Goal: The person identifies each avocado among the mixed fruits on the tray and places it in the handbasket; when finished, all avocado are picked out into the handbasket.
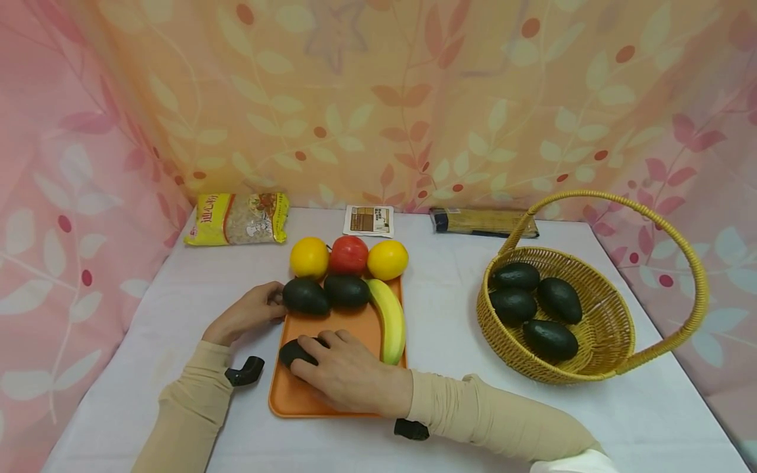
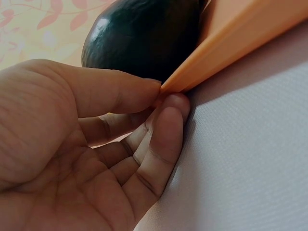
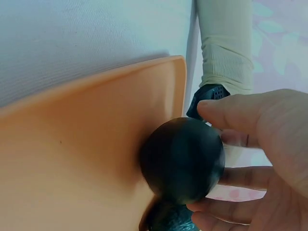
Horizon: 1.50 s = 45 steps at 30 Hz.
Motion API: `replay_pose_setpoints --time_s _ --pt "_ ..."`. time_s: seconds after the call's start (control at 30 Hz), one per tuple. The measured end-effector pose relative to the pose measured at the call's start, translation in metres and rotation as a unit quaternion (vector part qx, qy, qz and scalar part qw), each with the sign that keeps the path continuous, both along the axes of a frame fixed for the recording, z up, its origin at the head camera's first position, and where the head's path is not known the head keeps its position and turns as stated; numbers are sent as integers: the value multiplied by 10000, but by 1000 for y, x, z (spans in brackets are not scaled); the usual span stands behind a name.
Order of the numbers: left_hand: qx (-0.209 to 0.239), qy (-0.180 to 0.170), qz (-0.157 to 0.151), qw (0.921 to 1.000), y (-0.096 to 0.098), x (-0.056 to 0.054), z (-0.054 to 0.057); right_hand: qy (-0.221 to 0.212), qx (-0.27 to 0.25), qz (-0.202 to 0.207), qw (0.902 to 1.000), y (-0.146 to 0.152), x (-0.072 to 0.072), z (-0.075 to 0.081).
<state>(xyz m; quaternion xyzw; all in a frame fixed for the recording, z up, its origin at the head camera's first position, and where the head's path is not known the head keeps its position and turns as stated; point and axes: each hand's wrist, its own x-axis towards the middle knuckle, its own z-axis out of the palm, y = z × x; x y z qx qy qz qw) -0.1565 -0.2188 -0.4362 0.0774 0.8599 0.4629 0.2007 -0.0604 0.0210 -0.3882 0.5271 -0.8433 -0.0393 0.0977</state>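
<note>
My left hand (image 1: 251, 312) pinches the left rim of the orange tray (image 1: 355, 328), the thumb above and fingertips below in the left wrist view. At the tray's left side, my right hand (image 1: 349, 374) holds a dark avocado (image 1: 294, 353), thumb on one side and fingers on the other in the right wrist view. Behind it on the tray lie two more avocados, the left one (image 1: 304, 297) beside the right one (image 1: 346, 292). A banana (image 1: 390, 322) runs along the right side. At the back are a yellow-orange fruit (image 1: 309, 257), a red fruit (image 1: 349, 255) and a yellow fruit (image 1: 388, 259).
A wicker basket (image 1: 493, 341) with a tall handle stands to the right, several avocados (image 1: 550, 339) inside. Along the back lie a yellow food bag (image 1: 236, 219), a small white packet (image 1: 369, 221) and a long brownish package (image 1: 481, 222). Patterned curtains surround the white-covered table (image 1: 443, 315).
</note>
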Motion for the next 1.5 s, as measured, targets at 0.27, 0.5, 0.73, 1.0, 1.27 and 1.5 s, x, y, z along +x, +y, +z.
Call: replay_pose_setpoints --time_s 0.27,0.5,0.73,1.0,1.27,1.5 --pt "3 -16 7 10000 0 1 1 149 240 -194 9994 -2 0 2" --pt "37 33 -21 10000 0 1 1 -7 237 -247 9994 -2 -1 2" --pt "45 55 -3 10000 0 0 -1 198 359 -206 9989 0 -2 -1" --pt "-14 39 -2 10000 -1 -1 -4 156 345 -147 9992 4 -4 -5" --pt "85 -4 25 10000 -1 0 -4 -350 -225 -294 9987 15 -12 11" --pt "75 36 -5 10000 -1 0 -3 -392 -1050 -728 9910 47 -24 41"
